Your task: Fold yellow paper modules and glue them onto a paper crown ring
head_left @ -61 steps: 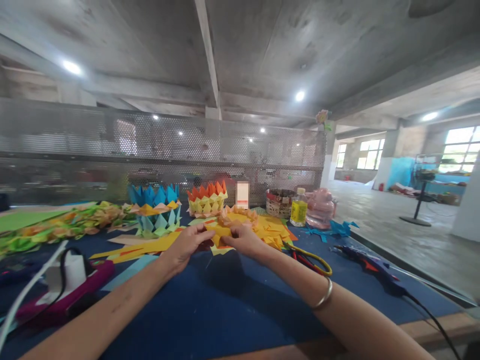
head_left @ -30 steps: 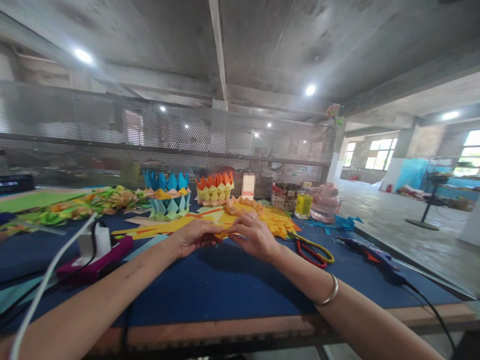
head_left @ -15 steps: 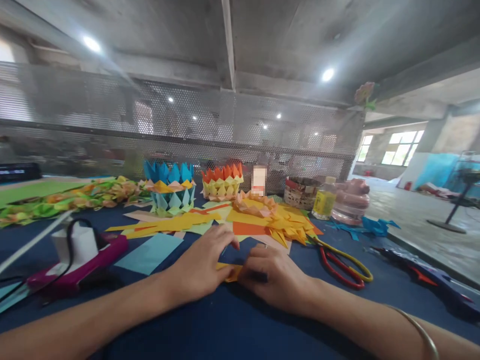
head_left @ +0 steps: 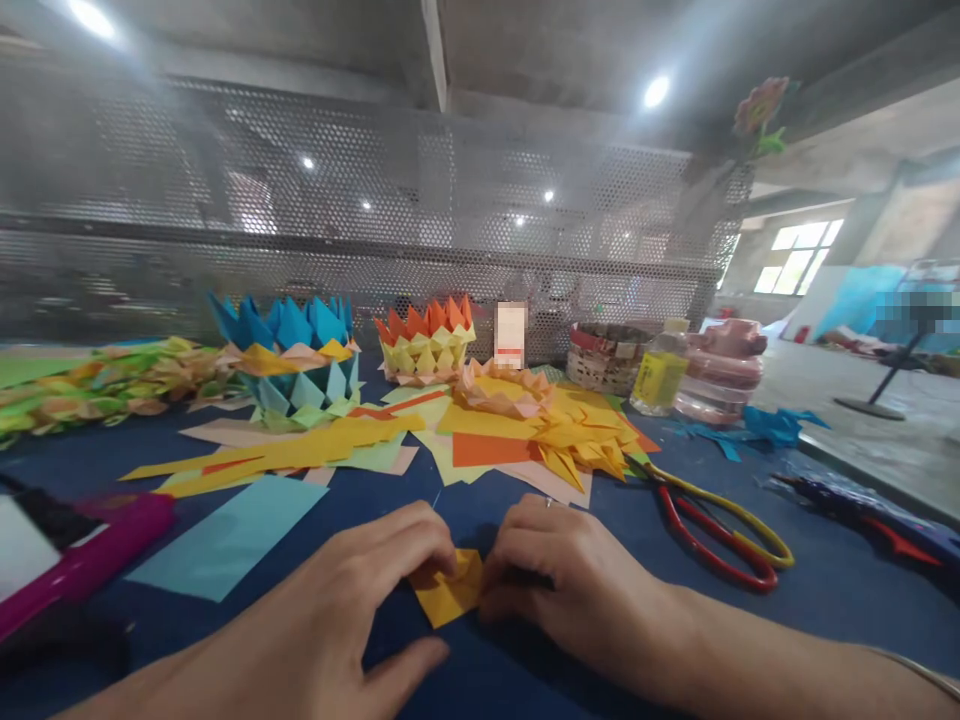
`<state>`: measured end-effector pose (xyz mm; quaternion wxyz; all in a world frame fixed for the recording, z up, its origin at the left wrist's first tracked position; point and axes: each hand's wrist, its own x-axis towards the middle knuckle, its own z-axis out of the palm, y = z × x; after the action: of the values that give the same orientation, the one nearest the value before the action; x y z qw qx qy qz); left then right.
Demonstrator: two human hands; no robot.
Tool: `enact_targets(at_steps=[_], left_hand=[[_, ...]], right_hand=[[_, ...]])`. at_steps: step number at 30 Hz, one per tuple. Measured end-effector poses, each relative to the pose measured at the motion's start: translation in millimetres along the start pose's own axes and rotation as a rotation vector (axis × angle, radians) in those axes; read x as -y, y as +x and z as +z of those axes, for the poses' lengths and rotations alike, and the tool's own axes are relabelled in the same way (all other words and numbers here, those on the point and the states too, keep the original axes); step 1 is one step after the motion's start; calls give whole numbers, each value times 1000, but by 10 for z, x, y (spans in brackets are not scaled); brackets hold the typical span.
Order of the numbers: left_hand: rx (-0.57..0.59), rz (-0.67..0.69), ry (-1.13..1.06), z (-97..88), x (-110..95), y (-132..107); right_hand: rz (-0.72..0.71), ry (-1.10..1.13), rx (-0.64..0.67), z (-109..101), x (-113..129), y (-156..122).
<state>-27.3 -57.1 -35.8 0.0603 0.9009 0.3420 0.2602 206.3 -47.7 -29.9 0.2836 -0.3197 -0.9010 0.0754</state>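
Note:
A small yellow-orange folded paper piece (head_left: 448, 590) lies on the dark blue tabletop between my hands. My left hand (head_left: 375, 585) rests its bent fingertips on the paper's upper left part, while its thumb stands apart, off the paper. Curled at the paper's right edge, my right hand (head_left: 577, 580) grips it with thumb and fingers; the fingertips are partly hidden. Creases show on the paper's upper half. Close by on the left lies a light blue paper sheet (head_left: 232, 535). Red-and-yellow-handled scissors (head_left: 716, 525) lie to the right of my right hand.
Behind are a blue paper crown (head_left: 296, 365), an orange-and-yellow one (head_left: 427, 340), a peach paper ring (head_left: 506, 388) and yellow folded pieces (head_left: 585, 440). A bottle (head_left: 660, 370) and pink jar (head_left: 720, 375) stand right. A magenta power strip (head_left: 112, 545) lies left; a glue gun (head_left: 870, 515), right.
My left thumb has come off the paper and spread away. More of the folded paper shows between my hands. The view has shifted closer to the table.

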Motion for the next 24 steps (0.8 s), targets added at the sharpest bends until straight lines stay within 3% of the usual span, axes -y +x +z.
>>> enact_targets(at_steps=[10, 16, 24], left_hand=[[128, -96, -146, -48, 6, 128], [91, -62, -266, -49, 40, 196], [56, -223, -400, 11, 82, 216]], right_hand=[[-52, -80, 23, -48, 97, 29], [-22, -65, 10, -31, 90, 17], [217, 94, 3, 0, 79, 53]])
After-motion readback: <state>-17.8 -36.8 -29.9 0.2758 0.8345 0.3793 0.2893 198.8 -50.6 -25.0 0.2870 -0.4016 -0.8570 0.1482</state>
